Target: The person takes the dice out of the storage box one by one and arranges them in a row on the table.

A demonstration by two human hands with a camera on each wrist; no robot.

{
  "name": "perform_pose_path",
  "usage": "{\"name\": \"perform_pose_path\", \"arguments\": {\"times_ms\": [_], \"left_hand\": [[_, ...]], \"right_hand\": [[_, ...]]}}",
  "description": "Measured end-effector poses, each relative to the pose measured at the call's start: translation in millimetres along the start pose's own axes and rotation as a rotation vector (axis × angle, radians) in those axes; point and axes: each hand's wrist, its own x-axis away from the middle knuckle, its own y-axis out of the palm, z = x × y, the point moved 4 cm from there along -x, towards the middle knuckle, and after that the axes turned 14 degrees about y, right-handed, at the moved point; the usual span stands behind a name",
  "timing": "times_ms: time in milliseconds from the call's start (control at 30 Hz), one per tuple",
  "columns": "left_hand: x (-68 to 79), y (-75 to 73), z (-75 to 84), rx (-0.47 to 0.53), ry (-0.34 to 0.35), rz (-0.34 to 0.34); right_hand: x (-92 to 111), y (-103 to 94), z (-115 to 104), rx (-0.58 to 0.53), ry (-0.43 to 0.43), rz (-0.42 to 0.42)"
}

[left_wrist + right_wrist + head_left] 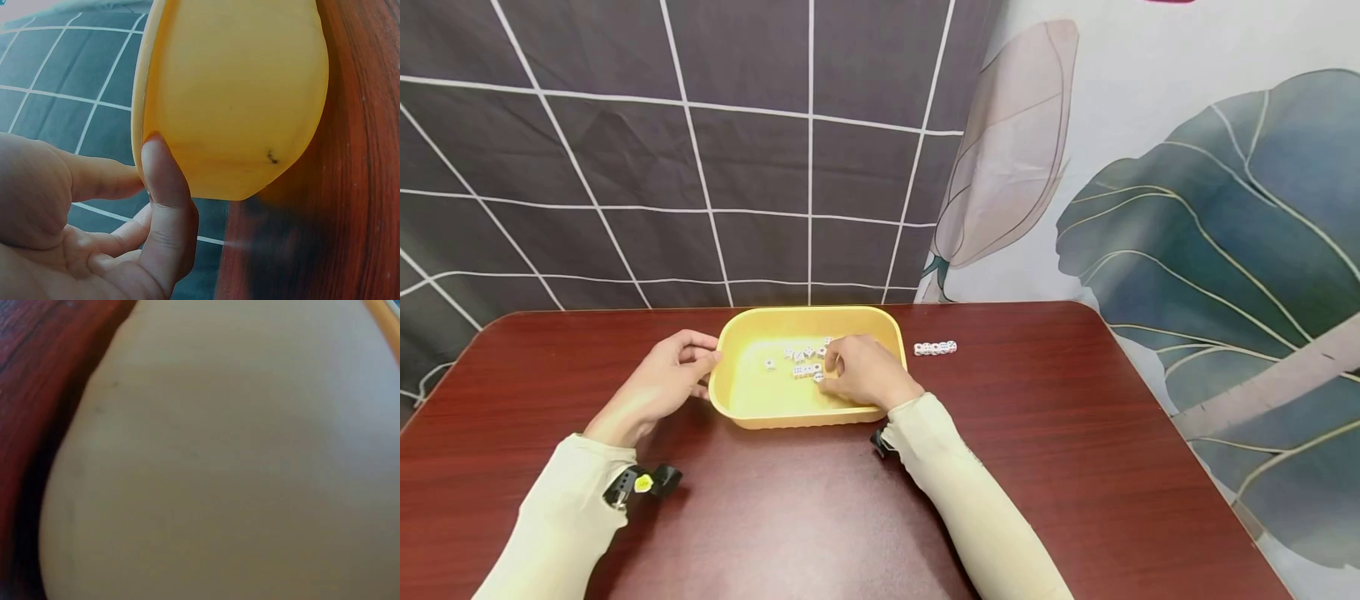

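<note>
A yellow plastic basin [808,421] sits near the table's far edge. At its left end my left hand [662,379] pinches the rim; in the left wrist view a fingertip [164,169] lies against the basin's outer wall [244,94]. Inside the basin, my right hand [868,371] reaches down over the right side with curled fingers, a white die [818,377] at its fingertips. Beside that die lies a short row of dice [805,370], with several loose dice [799,356] behind it. The right wrist view shows the basin wall [219,456] close up, without the hand.
Right of the basin, a straight row of white dice [936,347] lies on the dark red wooden table [820,517]. A dark gridded cloth [745,150] and a leaf-patterned cloth [1210,250] hang behind and beside the table.
</note>
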Motion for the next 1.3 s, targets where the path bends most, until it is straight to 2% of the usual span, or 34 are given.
{"name": "perform_pose_path", "arguments": {"times_ms": [267, 467, 933, 1133, 1300], "left_hand": [[0.4, 1.5, 5.0, 0.005, 0.005, -0.002], [1.6, 2.4, 4.5, -0.003, 0.0, -0.002], [3.0, 0.6, 2.5, -0.008, 0.001, 0.003], [2.2, -1.6, 1.5, -0.024, -0.004, 0.01], [1.0, -0.4, 0.4, -0.02, -0.002, 0.006]], "right_hand": [[-0.7, 3.7, -0.9, 0.057, 0.03, 0.003], [0.5, 5.2, -2.4, 0.059, 0.026, -0.003], [2.3, -4.3, -3.1, -0.001, -0.05, 0.011], [3.1, -16.5, -1.8, -0.072, -0.104, -0.003], [5.1, -28.6, 3.4, -0.075, -0.162, 0.026]]}}
